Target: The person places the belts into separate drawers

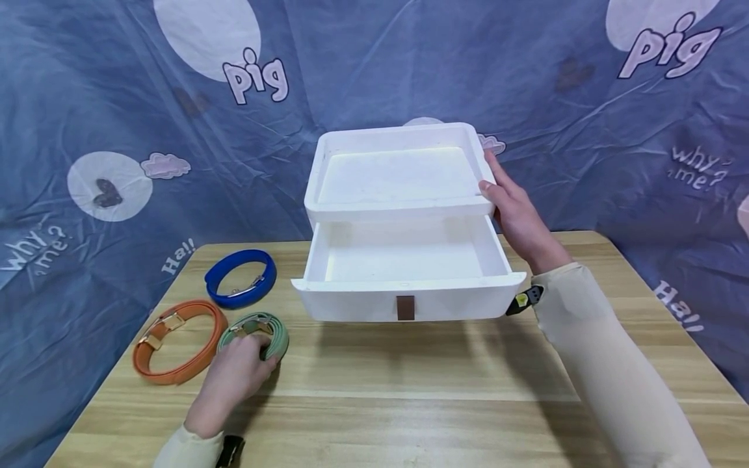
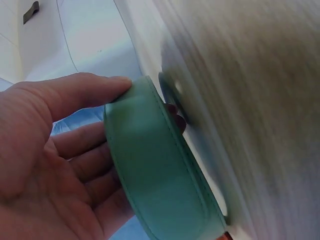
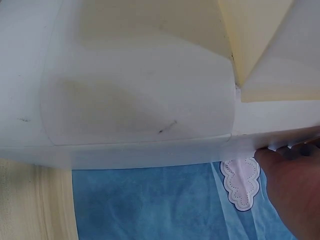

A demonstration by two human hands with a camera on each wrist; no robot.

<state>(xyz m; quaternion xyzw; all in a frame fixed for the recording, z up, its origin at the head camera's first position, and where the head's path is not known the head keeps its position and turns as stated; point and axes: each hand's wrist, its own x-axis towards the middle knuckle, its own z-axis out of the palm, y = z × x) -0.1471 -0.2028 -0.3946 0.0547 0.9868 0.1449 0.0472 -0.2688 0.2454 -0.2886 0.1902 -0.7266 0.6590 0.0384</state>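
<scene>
Your left hand, at lower left in the head view, pinches the coiled green belt between thumb and fingers; the left wrist view shows the thumb across its upper edge, likely so the coil stays wound. Your right hand, right of centre, grips the right side of the white drawer unit, thumb over the rim, apparently to steady it while its drawer stands pulled out toward you, brown tab facing front. Just left of the green belt, the orange belt lies looped, with the blue belt above, seemingly grouped for easy reach on the worktop. Blue printed cloth hangs behind.
</scene>
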